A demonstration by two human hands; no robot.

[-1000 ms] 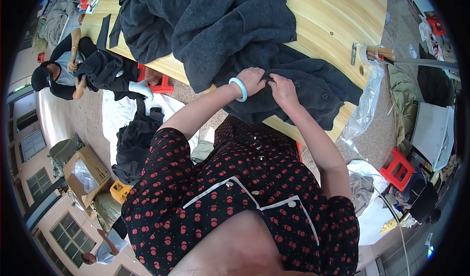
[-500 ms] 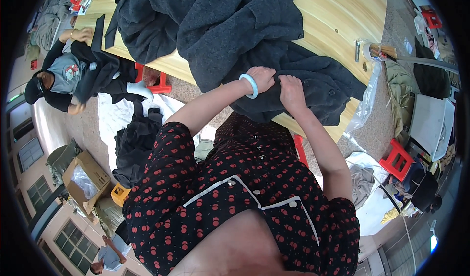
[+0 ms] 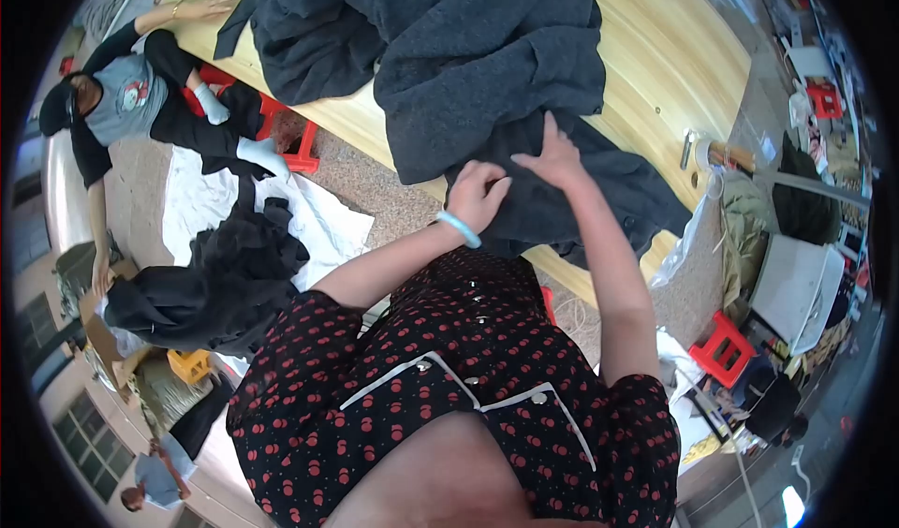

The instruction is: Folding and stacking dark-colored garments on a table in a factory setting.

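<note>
A dark grey wool coat (image 3: 599, 186) with buttons lies across the near edge of the wooden table, its folds bunched up. My left hand (image 3: 476, 198), with a pale blue bangle on the wrist, is curled on the coat's left edge; its fingers are bent and the tips partly hidden. Flat on the cloth to its right rests my right hand (image 3: 554, 158), fingers stretched out and thumb spread. Beyond both hands a large heap of the same dark grey cloth (image 3: 487, 51) covers the middle of the table.
The pale wooden table (image 3: 670, 69) carries a jar of sticks (image 3: 726, 156) at the right. Clear plastic sheeting (image 3: 682, 252) hangs off that edge. On the left a seated co-worker (image 3: 131, 107) reaches to the table and to dark garments (image 3: 211, 285) on white sheeting. A red stool (image 3: 721, 348) stands right.
My right hand has opened and spread on the coat. My left hand has moved left and nearer to me. The co-worker has lowered the dark garments to the left and placed a hand on the table.
</note>
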